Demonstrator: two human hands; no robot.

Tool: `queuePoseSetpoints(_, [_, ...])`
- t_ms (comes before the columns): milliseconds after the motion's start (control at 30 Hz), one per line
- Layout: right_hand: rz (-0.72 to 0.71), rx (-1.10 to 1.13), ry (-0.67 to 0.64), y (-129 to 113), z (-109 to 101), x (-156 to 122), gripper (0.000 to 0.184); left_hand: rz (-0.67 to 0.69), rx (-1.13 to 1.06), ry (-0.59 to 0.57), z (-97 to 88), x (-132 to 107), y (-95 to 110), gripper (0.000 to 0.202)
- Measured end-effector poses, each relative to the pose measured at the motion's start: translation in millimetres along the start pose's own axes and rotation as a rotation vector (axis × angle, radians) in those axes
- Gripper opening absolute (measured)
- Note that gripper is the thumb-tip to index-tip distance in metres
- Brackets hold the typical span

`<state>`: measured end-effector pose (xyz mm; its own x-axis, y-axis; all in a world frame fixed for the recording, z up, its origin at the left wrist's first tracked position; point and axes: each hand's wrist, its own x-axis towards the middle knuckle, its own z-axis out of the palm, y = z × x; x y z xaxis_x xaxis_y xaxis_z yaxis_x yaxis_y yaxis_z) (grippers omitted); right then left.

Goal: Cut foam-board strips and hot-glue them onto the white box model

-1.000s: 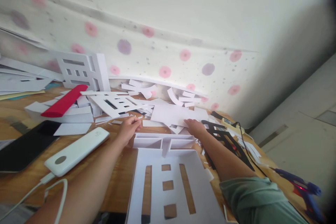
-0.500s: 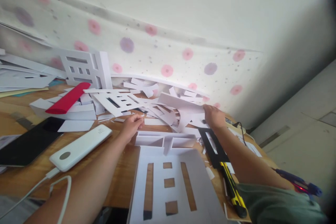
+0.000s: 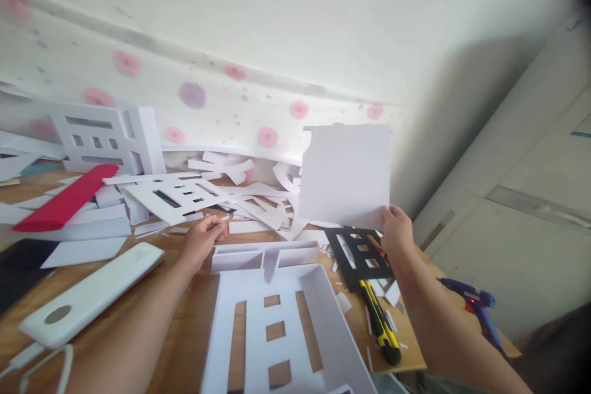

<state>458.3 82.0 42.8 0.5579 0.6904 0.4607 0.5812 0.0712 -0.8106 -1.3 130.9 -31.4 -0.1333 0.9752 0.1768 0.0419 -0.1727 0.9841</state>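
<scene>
My right hand (image 3: 396, 231) grips the lower right corner of a white card sheet (image 3: 346, 175), raised upright above the table. My left hand (image 3: 204, 239) hovers by the far left of a white card box (image 3: 305, 277), its fingers curled together; whether anything is between them I cannot make out. The box lies near me, with rectangular openings cut in its base and a divided card strip (image 3: 244, 258) at its far end. Under the raised sheet, left of my right hand, lies a black cut-out panel (image 3: 349, 261). A yellow and black utility knife (image 3: 381, 323) is nearer me.
A blue glue gun (image 3: 478, 305) with a red light is at the right edge. White paper offcuts (image 3: 268, 212) pile up at the back, near a standing white window panel (image 3: 95, 135). A red piece (image 3: 67, 200) and a cabled white power bank (image 3: 92, 292) lie left.
My right hand has lifted the white sheet from the pile at the back and turned it upright. My left hand stays curled near the box. The view has swung right.
</scene>
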Motion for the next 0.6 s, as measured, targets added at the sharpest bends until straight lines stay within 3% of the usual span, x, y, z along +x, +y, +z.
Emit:
queuePoseSetpoints(133, [0.268,0.3,0.083,23,-2,-16,0.031,0.0,0.002,-0.034,1.2,-3,3,0.042])
queuePoseSetpoints(267, [0.433,0.535,0.172,30,-13,-36,0.031,0.01,0.009,-0.065,1.2,-5,5,0.038])
queuePoseSetpoints(433, [0.46,0.753,0.239,26,-35,-68,0.015,0.012,0.005,-0.045,2.2,-1,0,0.038])
queuePoseSetpoints(600, [0.363,0.84,0.311,14,-53,-92,0.037,0.027,0.056,0.0,2.2,3,-9,0.024])
